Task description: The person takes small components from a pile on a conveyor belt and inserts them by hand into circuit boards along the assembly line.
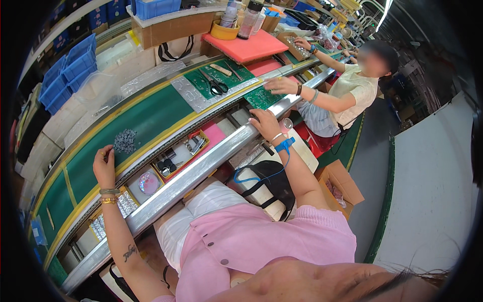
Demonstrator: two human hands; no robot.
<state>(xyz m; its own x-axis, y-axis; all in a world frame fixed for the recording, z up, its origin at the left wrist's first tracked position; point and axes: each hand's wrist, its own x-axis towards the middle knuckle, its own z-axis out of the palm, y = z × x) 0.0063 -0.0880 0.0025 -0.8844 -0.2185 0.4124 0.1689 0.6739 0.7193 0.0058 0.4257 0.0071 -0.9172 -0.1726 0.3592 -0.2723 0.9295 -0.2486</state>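
Observation:
My left hand is over the green conveyor belt, beside a heap of small grey parts. Its thumb and fingers are drawn together in a pinch; whatever may be between them is too small to make out. Out to the right, my right hand is at the silver metal rail, near the close edge of a green circuit board. The fingers there are apart, with nothing seen in them. A blue wrist strap with a cord circles that wrist.
Black scissors and a wooden-handled tool lie on a green board. Beyond are a red foam slab and blue crates. A yellow-edged tray sits below the belt. At right, a co-worker reaches toward the circuit board.

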